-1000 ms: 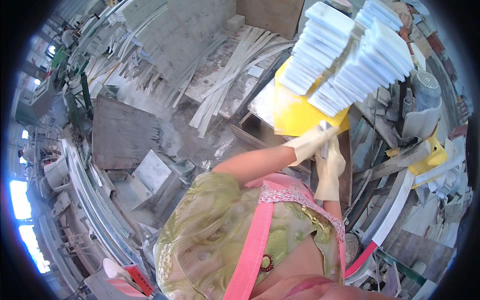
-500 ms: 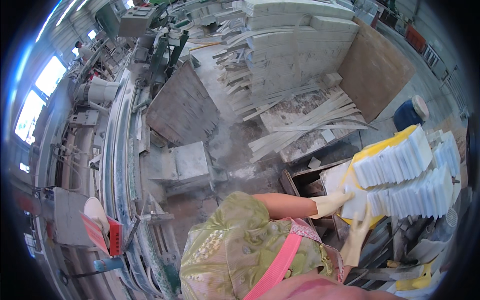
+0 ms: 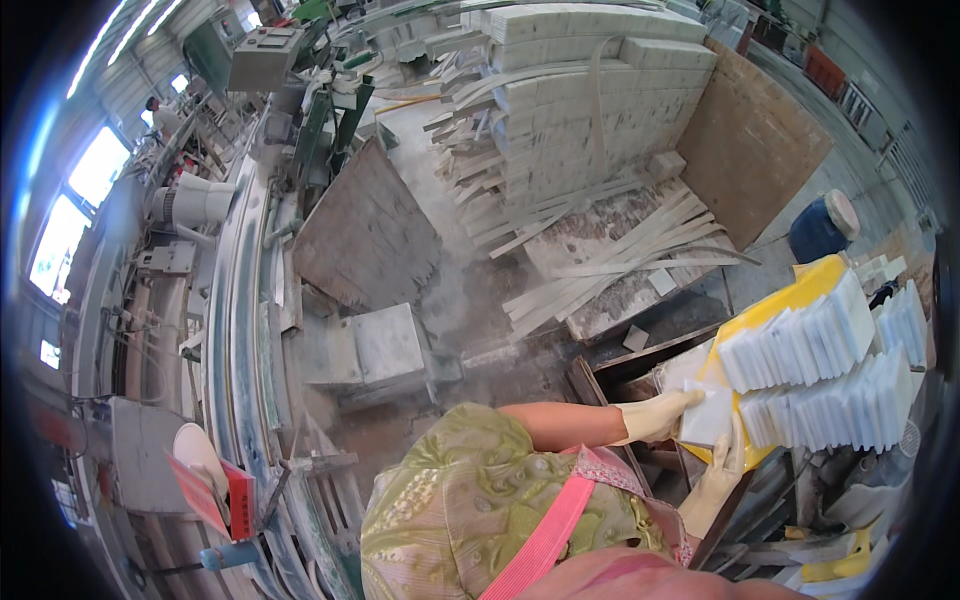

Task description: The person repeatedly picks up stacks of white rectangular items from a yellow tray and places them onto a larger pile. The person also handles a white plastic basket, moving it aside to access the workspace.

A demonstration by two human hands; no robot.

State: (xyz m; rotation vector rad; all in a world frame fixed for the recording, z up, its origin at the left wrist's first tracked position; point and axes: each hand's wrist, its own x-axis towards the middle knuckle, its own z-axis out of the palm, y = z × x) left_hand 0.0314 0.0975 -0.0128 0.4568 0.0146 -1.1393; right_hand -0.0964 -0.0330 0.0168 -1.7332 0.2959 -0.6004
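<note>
Both my hands wear cream-coloured gloves. My left hand [image 3: 658, 414] grips the left edge of a small white square tile [image 3: 706, 416], its fingers closed. From below, my right hand [image 3: 720, 474] holds the same tile along its lower right side, fingers upright against it. Just beyond, two rows of white tiles stand on edge on a yellow sheet [image 3: 776, 306]: a farther row [image 3: 796, 346] and a nearer row [image 3: 828, 404]. The tile in my hands is close to the left end of the nearer row, over the sheet's edge.
A dark-sided box [image 3: 600, 385] lies beyond my left forearm. Stone strips [image 3: 640, 250] lie on a low slab ahead, before a tall stack of stone [image 3: 600, 110]. A blue drum [image 3: 822, 228] stands far right. A long machine with rails [image 3: 232, 330] runs along the left.
The tile and both gloves have shifted slightly and the tile now shows more of its face. The whole view has moved a little; the rows of tiles look the same.
</note>
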